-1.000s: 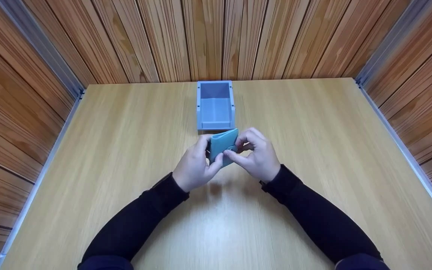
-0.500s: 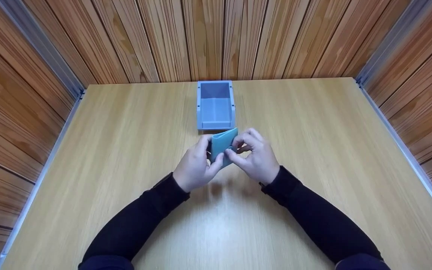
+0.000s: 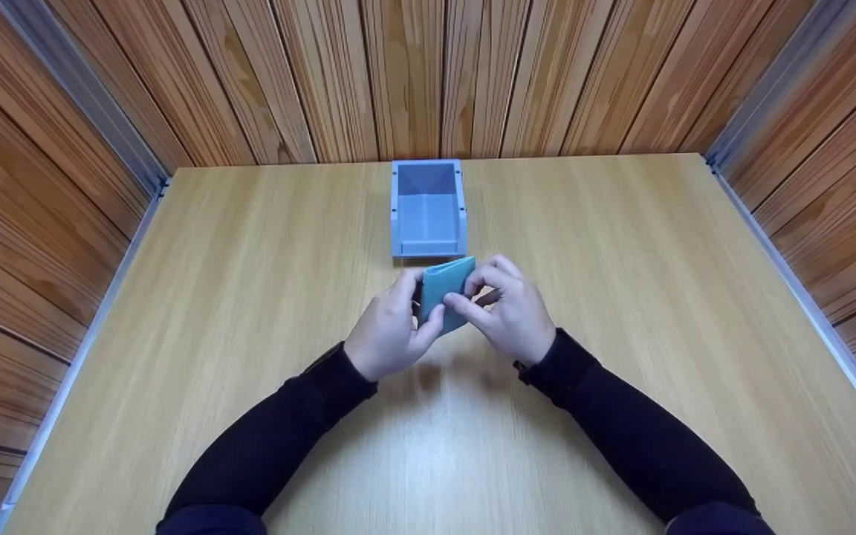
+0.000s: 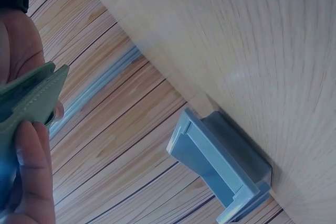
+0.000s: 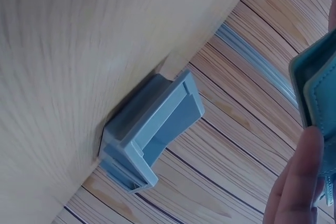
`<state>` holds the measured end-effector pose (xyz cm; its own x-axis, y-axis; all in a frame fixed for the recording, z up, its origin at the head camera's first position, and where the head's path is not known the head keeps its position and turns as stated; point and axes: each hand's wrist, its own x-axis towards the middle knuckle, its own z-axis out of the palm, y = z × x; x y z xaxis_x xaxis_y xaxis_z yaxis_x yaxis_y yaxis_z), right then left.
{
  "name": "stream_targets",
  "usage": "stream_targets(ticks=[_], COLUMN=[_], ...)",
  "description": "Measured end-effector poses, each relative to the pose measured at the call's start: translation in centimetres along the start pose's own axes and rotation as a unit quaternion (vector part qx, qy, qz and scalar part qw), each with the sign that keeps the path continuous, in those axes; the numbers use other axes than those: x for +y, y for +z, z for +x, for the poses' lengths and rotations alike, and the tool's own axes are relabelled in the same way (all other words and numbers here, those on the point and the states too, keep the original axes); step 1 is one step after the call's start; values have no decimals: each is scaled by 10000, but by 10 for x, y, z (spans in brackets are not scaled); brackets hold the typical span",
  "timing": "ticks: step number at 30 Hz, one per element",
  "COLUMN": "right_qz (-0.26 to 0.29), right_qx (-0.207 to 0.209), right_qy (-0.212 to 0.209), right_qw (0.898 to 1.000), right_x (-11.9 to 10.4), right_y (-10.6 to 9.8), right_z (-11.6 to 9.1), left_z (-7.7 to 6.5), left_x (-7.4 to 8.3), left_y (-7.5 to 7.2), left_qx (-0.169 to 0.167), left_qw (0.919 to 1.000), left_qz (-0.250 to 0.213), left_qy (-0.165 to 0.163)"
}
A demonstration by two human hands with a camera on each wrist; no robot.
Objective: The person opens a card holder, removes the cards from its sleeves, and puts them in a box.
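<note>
A small teal wallet, folded with its layers slightly apart at the top edge, is held up over the table in front of the bin. My left hand grips its left side, thumb across the near face. At the opposite edge my right hand pinches the wallet between thumb and bent index finger. The left wrist view shows the wallet edge-on, with a gap between its covers. Stitching runs along the wallet in the right wrist view. Fingers hide part of its right edge.
A blue open-front plastic bin stands at the back of the wooden table, just beyond the hands. Wood-panelled walls enclose the back and sides, with metal rails along the side edges.
The wallet has shifted slightly right in my left hand's grip. My right thumb and fingers have moved a little at its edge, and the round clasp seen earlier is now covered.
</note>
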<state>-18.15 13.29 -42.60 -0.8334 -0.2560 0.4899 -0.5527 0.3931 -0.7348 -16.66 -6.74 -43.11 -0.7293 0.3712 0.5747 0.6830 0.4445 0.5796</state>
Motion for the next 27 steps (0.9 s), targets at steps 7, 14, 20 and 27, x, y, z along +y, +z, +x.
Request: stream_targets(ticks=[7, 14, 20, 27], right_qz=[280, 499, 395, 300], right_qx=[-36, -53, -18, -111], right_qy=[192, 347, 350, 405], right_qw=[9994, 9981, 9986, 9987], right_x=[0, -2, -13, -14], right_y=[-1, -1, -1, -4], right_z=[0, 0, 1, 1], left_z=[0, 0, 1, 3], left_x=[2, 0, 0, 1], left_y=[-1, -1, -2, -7], left_qx=[-80, -147, -195, -179], left_qw=[9999, 9997, 9993, 9983], left_qz=[53, -37, -195, -363], left_qy=[-110, -175, -261, -419])
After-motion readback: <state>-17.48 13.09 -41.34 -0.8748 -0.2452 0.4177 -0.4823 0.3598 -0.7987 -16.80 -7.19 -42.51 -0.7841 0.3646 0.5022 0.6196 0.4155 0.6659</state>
